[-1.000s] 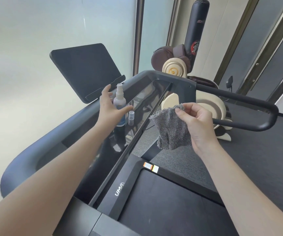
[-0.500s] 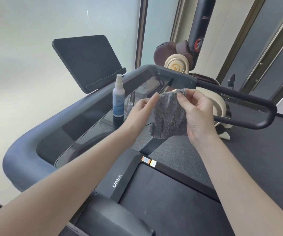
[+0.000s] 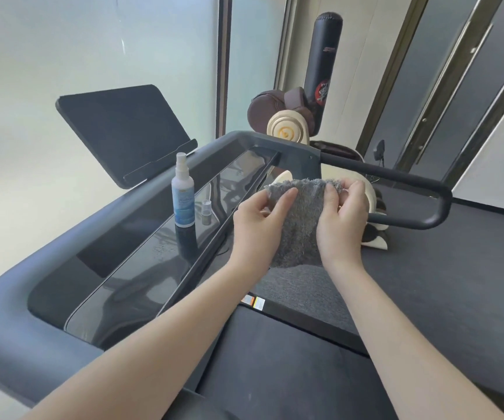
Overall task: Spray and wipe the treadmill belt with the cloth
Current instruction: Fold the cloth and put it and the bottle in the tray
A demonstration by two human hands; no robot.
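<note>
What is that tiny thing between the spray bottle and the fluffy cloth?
In the head view, a small clear cap stands on the glossy console, between the spray bottle and the gray cloth.

Left hand (image 3: pixel 259 219) and right hand (image 3: pixel 340 222) pinching top corners of grey cloth (image 3: pixel 300 219), holding it spread above treadmill belt (image 3: pixel 275 374). Spray bottle (image 3: pixel 183 198) standing upright on glossy treadmill console (image 3: pixel 117 268), small cap (image 3: pixel 205 212) standing just beside it.

Grey fluffy cloth (image 3: pixel 300 219) hangs spread above the dark treadmill belt (image 3: pixel 290 368).
</note>
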